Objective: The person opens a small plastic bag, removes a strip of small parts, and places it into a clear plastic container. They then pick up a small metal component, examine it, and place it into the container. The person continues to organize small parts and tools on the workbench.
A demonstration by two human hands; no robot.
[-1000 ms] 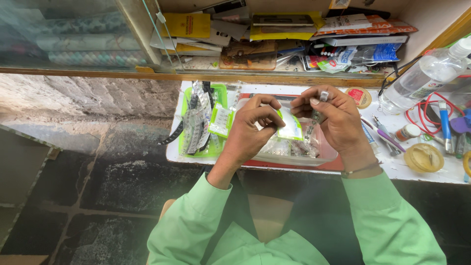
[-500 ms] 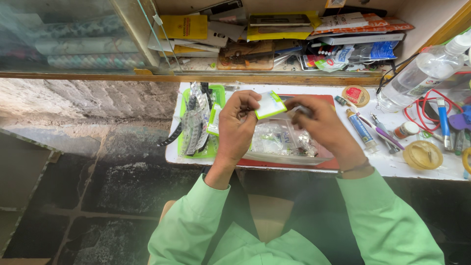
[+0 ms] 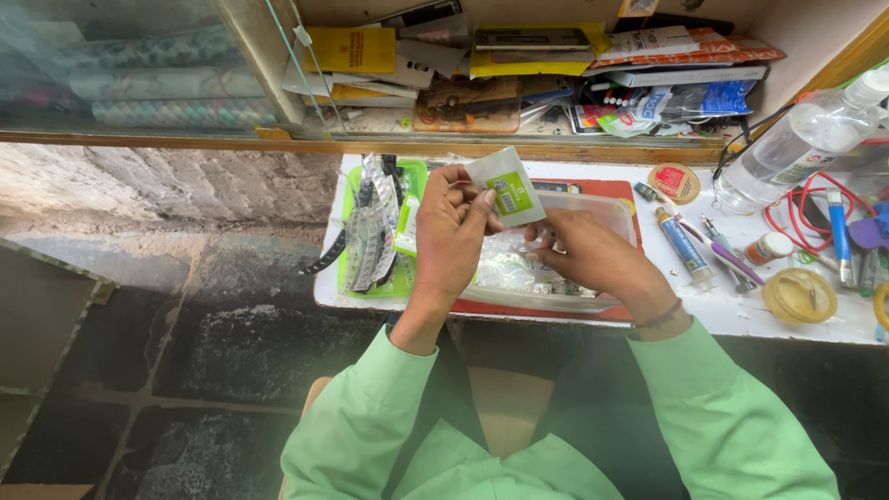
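Observation:
My left hand (image 3: 451, 230) holds up a small white and green packet (image 3: 507, 185) between thumb and fingers, above a clear plastic tray (image 3: 607, 211) filled with small clear bags. My right hand (image 3: 593, 256) rests low inside that tray, its fingers curled down among the bags; whether it grips one is hidden. Both arms wear light green sleeves. The tray sits on a red mat on the white work surface (image 3: 722, 310).
A green tray (image 3: 415, 174) with strips of small packaged parts lies left of the clear tray. To the right are tubes (image 3: 685, 245), a round yellow lid (image 3: 799, 294), red wire, tools and a clear bottle (image 3: 796, 139). A cluttered shelf (image 3: 519, 69) runs behind.
My left hand lifted the white and green packet up and away from the tray. My right hand let go of it and dropped into the tray of bags.

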